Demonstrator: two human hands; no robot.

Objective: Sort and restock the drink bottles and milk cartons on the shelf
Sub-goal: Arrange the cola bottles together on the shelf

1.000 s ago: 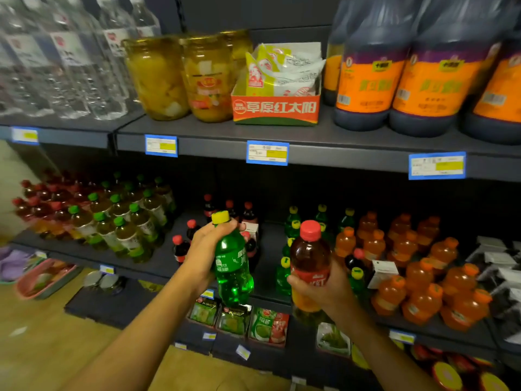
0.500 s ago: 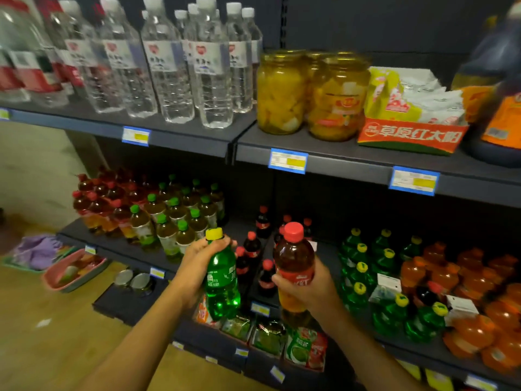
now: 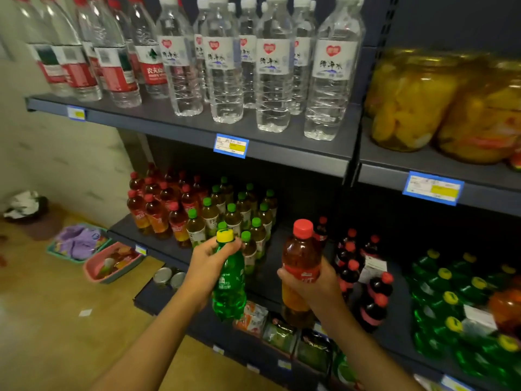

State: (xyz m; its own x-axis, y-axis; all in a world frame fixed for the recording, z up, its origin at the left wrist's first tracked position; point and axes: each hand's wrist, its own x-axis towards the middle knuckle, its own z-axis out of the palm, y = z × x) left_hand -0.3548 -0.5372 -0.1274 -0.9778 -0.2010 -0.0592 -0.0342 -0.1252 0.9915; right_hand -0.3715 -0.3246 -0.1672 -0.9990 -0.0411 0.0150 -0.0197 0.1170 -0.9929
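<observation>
The red-capped tea group (image 3: 158,204) at the shelf's left is best matched by cap colour, each bottle set upright beside its like. The green bottle (image 3: 229,280) is gripped high by the left hand (image 3: 208,263), fingers curled; the amber bottle (image 3: 301,266) is clasped at mid-body by the right hand (image 3: 313,283), both forearms raised before the middle shelf (image 3: 169,251).
</observation>
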